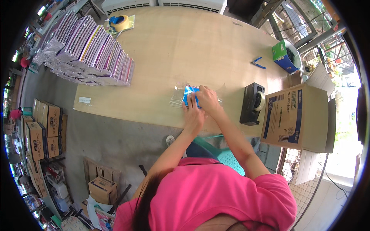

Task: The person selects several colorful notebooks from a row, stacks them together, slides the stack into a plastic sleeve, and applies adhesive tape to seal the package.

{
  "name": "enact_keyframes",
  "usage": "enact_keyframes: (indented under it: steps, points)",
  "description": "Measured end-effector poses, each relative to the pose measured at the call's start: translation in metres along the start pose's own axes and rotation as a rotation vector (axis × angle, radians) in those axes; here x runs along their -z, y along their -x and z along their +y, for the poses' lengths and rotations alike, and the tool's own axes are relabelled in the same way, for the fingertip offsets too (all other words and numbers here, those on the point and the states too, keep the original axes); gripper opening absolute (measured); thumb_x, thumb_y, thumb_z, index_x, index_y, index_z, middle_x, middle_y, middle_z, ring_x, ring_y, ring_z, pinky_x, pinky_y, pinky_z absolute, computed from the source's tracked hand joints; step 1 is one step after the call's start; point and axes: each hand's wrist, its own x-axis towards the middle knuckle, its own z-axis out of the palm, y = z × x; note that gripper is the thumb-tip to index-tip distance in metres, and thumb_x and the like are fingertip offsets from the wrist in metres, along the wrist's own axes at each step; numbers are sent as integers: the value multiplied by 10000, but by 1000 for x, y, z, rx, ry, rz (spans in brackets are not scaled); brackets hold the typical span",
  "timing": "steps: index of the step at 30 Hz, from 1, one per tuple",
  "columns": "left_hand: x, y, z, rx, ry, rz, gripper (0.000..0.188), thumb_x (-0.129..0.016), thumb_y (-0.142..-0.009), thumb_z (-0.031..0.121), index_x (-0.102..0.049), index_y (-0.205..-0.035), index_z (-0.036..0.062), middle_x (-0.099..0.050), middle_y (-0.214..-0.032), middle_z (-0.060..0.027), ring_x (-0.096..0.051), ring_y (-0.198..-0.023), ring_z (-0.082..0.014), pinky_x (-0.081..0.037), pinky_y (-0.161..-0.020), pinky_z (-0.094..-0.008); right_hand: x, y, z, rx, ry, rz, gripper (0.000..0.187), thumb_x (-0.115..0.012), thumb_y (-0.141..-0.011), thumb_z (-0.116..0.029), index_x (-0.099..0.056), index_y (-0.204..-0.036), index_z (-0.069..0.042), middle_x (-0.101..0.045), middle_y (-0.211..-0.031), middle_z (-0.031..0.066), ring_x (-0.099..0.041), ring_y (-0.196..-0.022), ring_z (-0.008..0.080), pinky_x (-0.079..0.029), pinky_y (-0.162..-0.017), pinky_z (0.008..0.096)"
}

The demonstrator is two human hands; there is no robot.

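A small blue spiral-bound pad [188, 91] lies on a sheet of clear plastic film [177, 96] near the table's front edge. The film spreads past the pad on its left and right sides. My left hand [194, 118] rests on the pad's lower part, its fingers stretched out and pressed flat. Curled at the pad's upper right side is my right hand [208, 99], fingers bent and drawn together. What its fingertips pinch, if anything, is hidden beneath them. Both hands are close together and partly cover the pad.
Right of my hands stand a black tape dispenser [252, 104] and an open cardboard carton [293, 117]. Blue-handled pliers [258, 63] and a green-and-blue box [285, 56] are farther back. Wrapped notebook stacks [90, 52] fill the left end; tape rolls [119, 23] lie behind them.
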Motion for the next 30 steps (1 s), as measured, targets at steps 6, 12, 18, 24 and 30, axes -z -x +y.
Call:
enact_keyframes:
  steps: [6, 12, 18, 24, 30]
  points:
    - [-21, -9, -9, -1, -51, 152, 513, -538, -898, 168, -505, -1353, -67, -144, -1573, -309, -108, -1460, -501, -102, -1141, -653, -10, 4, -4, -116, -53, 113, 62, -628, -685, -51, -670, -728, -66, -597, -801, 109, -639, -813, 307, -523, -674, 438]
    - [-24, -10, -7, 5, 49, 143, 612, -513, -913, 179, -354, -1465, -35, -110, -1593, -280, -77, -1475, -477, -66, -1154, -640, -12, 11, -9, -160, -74, 143, 53, -638, -699, -64, -679, -729, -79, -592, -770, 97, -637, -811, 304, -517, -693, 437]
    - [-19, -8, -12, 87, 34, 54, 745, -584, -887, 256, -266, -1519, 23, -103, -1598, -269, -27, -1491, -448, -24, -1152, -642, -19, 20, -29, -169, -43, 129, 195, -633, -749, -71, -717, -924, -57, -598, -879, 82, -614, -897, 277, -521, -726, 420]
    - [58, 2, -71, -71, 176, -96, 815, -715, -780, 185, -331, -1492, 86, -253, -1564, -249, -178, -1470, -392, -177, -1159, -558, -1, 59, -19, -126, 81, 63, 498, -611, -764, -73, -558, -1243, 55, -545, -1073, 141, -544, -1021, 295, -486, -878, 379]
    - [64, -113, -134, -212, 484, -243, 398, -719, -764, 53, -682, -1160, 36, -536, -1383, -189, -561, -1206, -318, -459, -995, -362, -11, 43, -40, -90, 66, 56, 559, -569, -749, -19, -505, -1293, 90, -532, -1092, 158, -523, -1042, 300, -456, -936, 357]
